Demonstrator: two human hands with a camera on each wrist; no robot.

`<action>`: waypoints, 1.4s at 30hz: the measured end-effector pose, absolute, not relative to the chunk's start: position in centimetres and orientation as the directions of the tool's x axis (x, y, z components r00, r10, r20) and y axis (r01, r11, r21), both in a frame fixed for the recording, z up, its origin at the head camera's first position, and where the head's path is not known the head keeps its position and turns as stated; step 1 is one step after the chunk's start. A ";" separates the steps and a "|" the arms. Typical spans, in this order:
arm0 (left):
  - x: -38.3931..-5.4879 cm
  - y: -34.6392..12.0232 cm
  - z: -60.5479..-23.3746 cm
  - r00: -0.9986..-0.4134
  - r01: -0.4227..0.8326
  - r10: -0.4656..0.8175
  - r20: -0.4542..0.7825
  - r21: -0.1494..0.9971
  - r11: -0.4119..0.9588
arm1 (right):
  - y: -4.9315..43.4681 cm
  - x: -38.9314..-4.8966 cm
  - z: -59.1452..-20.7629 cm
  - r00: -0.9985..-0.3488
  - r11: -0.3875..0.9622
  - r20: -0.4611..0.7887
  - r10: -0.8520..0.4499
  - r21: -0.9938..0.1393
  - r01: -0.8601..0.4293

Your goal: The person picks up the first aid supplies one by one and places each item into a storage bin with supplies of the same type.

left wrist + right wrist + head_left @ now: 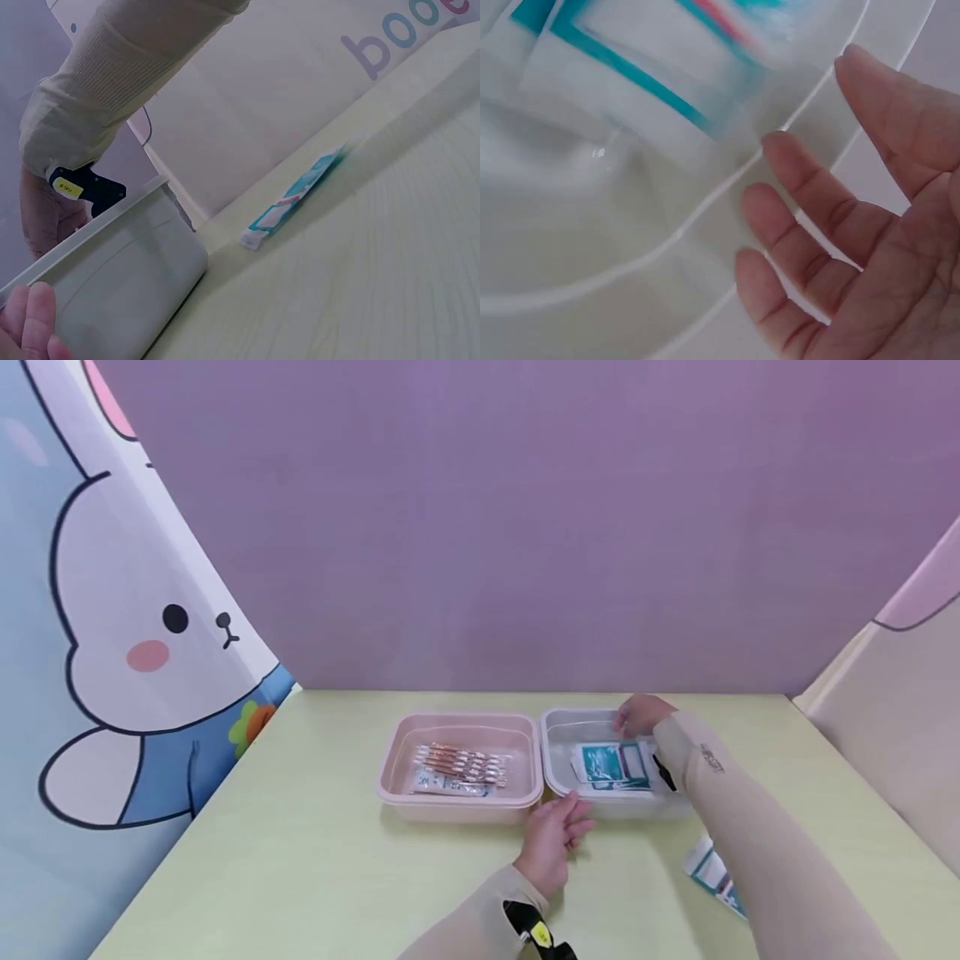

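Note:
A white plastic basin point(551, 768) holds several flat packets point(603, 762) printed in teal and white. My right hand point(642, 715) is over its back right rim, fingers spread and slightly bent; in the right wrist view nothing lies between the fingers point(795, 165). My left hand point(550, 843) is at the basin's front left corner, its fingertips right at the outer wall point(120, 292) below the rim. To the left, side by side with it, is a pink basin point(457, 812) containing a bundle of brown-and-white wrapped sticks point(465, 763) and a flat white packet point(450, 785).
One more teal-and-white packet point(715, 878) lies on the pale yellow table point(300, 843) in front of the white basin, partly behind my right forearm. A purple panel point(510, 527) rises behind the table. Printed cloth with a cartoon rabbit point(142, 610) hangs at the left.

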State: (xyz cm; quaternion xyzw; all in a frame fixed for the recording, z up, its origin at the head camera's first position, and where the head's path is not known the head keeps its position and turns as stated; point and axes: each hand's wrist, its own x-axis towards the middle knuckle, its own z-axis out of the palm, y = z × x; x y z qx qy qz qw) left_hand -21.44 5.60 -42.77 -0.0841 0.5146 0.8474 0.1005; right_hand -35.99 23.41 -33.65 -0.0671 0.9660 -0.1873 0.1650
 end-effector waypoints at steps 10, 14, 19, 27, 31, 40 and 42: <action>-21.4 5.3 -42.7 -0.962 -0.270 0.098 -0.253 0.846 -0.459 | 24.5 -33.3 -31.7 -0.939 0.915 -0.227 -0.259 -0.369 -0.163; -21.4 5.3 -42.5 -0.963 -0.267 0.097 -0.251 0.848 -0.459 | 25.4 -32.0 -31.5 -0.942 0.893 -0.201 -0.270 -0.418 -0.167; -21.3 5.1 -42.3 -0.964 -0.265 0.092 -0.251 0.847 -0.461 | 26.0 -30.2 -31.3 -0.942 0.876 -0.178 -0.284 -0.447 -0.180; -21.1 4.9 -42.1 -0.961 -0.271 0.088 -0.261 0.844 -0.462 | 26.6 -27.3 -31.0 -0.949 0.872 -0.146 -0.279 -0.452 -0.187; -21.1 4.9 -42.2 -0.958 -0.281 0.088 -0.271 0.843 -0.459 | 26.8 -26.4 -31.1 -0.953 0.877 -0.156 -0.259 -0.451 -0.165; -21.2 5.0 -42.3 -0.957 -0.286 0.094 -0.274 0.845 -0.452 | 28.2 -24.7 -31.5 -0.953 0.872 -0.120 -0.277 -0.449 -0.196; -21.1 5.0 -42.2 -0.957 -0.286 0.095 -0.273 0.847 -0.449 | 28.4 -24.4 -31.7 -0.955 0.873 -0.113 -0.276 -0.445 -0.199</action>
